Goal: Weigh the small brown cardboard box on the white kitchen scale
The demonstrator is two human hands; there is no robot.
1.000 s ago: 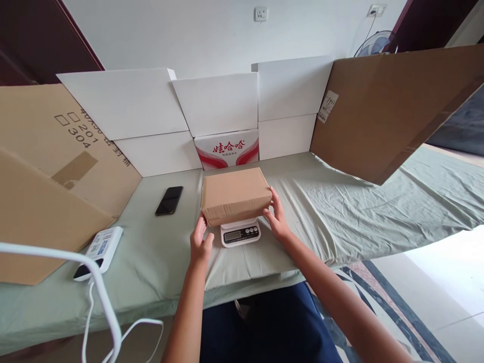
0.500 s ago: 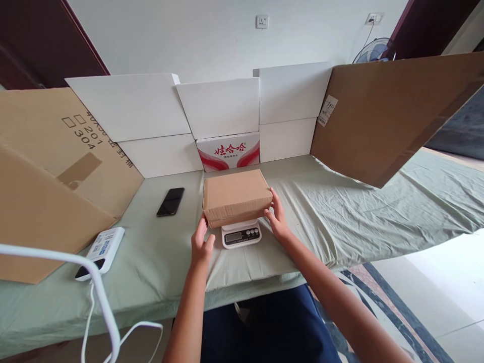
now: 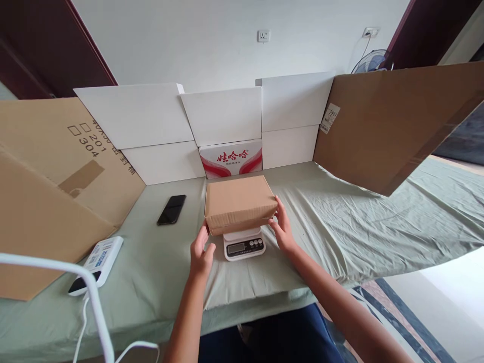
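Fingers [image 3: 202, 236] of the left hand [image 3: 201, 254] spread, tips at the near left corner of a closed brown carton [image 3: 239, 203]; fingers [image 3: 280, 216] of the right hand [image 3: 283, 231] spread, tips touching the carton's near right corner; contents not visible. Carton resting between the fingers on a white scale [image 3: 244, 244], display facing the person, on the green-sheeted bench [image 3: 340, 217]. Beyond the fingers: open white boxes [image 3: 223, 116] with a red-printed panel [image 3: 231, 157], insides not visible; left of the fingers: black phone [image 3: 171, 209], flat.
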